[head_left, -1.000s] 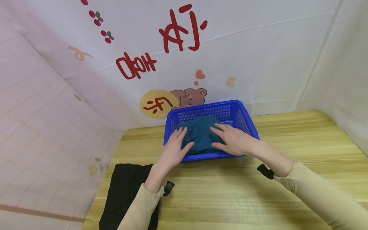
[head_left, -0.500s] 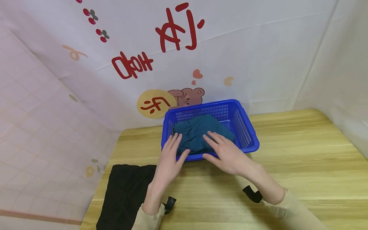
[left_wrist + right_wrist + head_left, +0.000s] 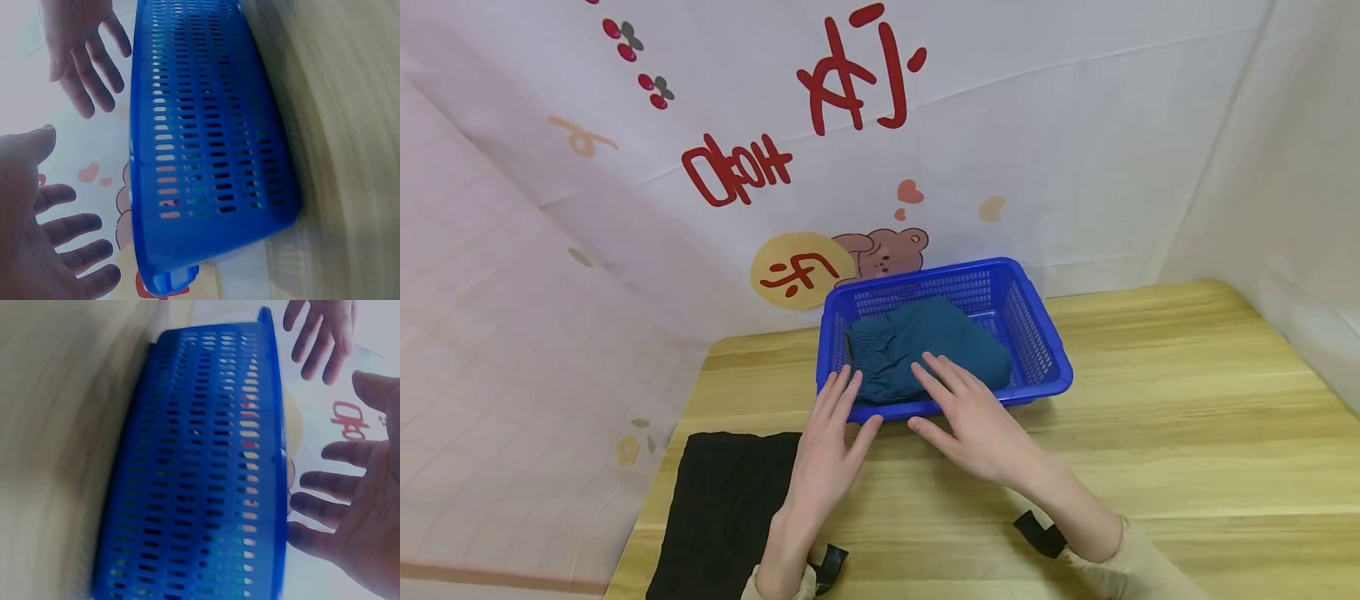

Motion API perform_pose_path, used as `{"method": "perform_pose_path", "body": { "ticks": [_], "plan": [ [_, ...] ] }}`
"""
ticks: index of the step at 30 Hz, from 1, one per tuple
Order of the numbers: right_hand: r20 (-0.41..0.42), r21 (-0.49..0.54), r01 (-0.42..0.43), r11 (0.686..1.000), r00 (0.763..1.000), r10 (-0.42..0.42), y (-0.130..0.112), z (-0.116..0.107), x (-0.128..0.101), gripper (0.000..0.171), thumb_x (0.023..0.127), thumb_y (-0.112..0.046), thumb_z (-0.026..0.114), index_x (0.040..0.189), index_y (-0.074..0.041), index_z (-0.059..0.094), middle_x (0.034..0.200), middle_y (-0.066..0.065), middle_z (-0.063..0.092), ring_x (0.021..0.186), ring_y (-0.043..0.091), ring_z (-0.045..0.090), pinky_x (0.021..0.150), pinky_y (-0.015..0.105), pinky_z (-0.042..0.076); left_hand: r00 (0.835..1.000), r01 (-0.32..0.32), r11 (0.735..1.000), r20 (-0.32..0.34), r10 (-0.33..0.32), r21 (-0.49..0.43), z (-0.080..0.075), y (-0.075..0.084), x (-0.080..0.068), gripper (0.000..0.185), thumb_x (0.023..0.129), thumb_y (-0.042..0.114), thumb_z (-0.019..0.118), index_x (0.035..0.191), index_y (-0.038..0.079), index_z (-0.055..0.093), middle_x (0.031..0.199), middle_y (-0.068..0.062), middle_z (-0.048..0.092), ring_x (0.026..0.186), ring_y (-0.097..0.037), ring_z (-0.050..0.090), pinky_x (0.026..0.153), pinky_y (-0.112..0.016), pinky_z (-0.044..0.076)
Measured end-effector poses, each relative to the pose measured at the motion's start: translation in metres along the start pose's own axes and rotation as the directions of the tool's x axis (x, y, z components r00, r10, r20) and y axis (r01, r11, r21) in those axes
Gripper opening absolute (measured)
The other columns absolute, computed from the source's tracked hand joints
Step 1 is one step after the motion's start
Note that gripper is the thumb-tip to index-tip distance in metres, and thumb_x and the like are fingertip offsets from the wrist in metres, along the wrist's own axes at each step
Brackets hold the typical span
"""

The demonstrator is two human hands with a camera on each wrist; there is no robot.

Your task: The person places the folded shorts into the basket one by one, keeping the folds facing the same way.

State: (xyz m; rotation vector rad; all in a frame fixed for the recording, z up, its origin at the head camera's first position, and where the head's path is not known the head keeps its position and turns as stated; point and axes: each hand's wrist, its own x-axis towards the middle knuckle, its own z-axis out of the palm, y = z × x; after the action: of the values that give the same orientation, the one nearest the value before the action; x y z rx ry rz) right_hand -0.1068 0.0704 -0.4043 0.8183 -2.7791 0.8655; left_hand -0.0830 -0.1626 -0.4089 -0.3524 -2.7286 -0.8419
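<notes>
A blue plastic basket (image 3: pixel 1047 346) stands at the back of the wooden table (image 3: pixel 1165 433), with a folded teal garment (image 3: pixel 925 346) lying inside it. Both hands hover just in front of its near rim, fingers straight and spread, holding nothing. My left hand (image 3: pixel 829 446) is over the table beside a black cloth (image 3: pixel 722 508). My right hand (image 3: pixel 973 421) has its fingertips reaching over the basket's near edge. The left wrist view shows the left hand (image 3: pixel 37 240) beside the basket wall (image 3: pixel 206 144), and the right wrist view shows the right hand (image 3: pixel 365 512) beside the basket wall (image 3: pixel 206 469).
The black cloth lies flat at the table's front left corner. A white printed backdrop (image 3: pixel 1000 125) hangs right behind the basket and wraps both sides. Bare wood stretches to the right of the basket.
Both hands have drawn back out of the basket toward me, off the teal garment, which stays inside. The basket has not moved.
</notes>
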Motion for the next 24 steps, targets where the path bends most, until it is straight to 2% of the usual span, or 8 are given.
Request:
{"method": "perform_pose_path", "body": {
  "ticks": [5,9,18,24],
  "plan": [
    [-0.002,0.002,0.021,1.000,1.000,-0.021,-0.002,0.010,-0.004,0.071,0.105,-0.045,0.062,0.162,-0.007,0.041,0.170,0.020,0.038,0.157,0.045,0.037,0.122,0.065,0.039,1.000,0.002,1.000,-0.015,-0.002,0.015,0.001,-0.006,-0.008,0.063,0.103,0.033,0.068,0.159,0.012,0.047,0.168,-0.012,0.043,0.159,-0.040,0.036,0.122,-0.065,0.039],
    [-0.015,-0.006,0.025,1.000,1.000,-0.025,-0.003,0.015,-0.005,0.071,0.104,-0.044,0.064,0.161,-0.008,0.042,0.170,0.019,0.038,0.157,0.044,0.037,0.124,0.063,0.039,0.999,-0.021,1.000,-0.023,0.021,0.010,-0.002,-0.012,-0.006,0.063,0.103,0.033,0.067,0.160,0.013,0.046,0.168,-0.014,0.044,0.158,-0.042,0.037,0.121,-0.066,0.040],
    [0.000,-0.005,0.053,0.999,0.999,-0.053,-0.014,0.022,-0.009,0.072,0.104,-0.046,0.064,0.162,-0.010,0.041,0.171,0.018,0.036,0.159,0.043,0.035,0.125,0.062,0.038,0.999,0.020,1.000,-0.037,-0.020,-0.001,-0.018,-0.029,-0.008,0.063,0.104,0.030,0.067,0.160,0.010,0.045,0.167,-0.016,0.044,0.157,-0.040,0.039,0.119,-0.067,0.042],
    [0.004,0.001,0.082,0.997,0.997,-0.082,-0.021,0.026,-0.010,0.071,0.104,-0.044,0.064,0.162,-0.010,0.041,0.171,0.017,0.036,0.159,0.043,0.035,0.125,0.061,0.039,0.999,0.017,1.000,-0.035,-0.017,0.001,-0.024,-0.032,-0.009,0.062,0.104,0.030,0.067,0.159,0.009,0.046,0.166,-0.015,0.046,0.155,-0.040,0.042,0.119,-0.065,0.043]
  ]
}}
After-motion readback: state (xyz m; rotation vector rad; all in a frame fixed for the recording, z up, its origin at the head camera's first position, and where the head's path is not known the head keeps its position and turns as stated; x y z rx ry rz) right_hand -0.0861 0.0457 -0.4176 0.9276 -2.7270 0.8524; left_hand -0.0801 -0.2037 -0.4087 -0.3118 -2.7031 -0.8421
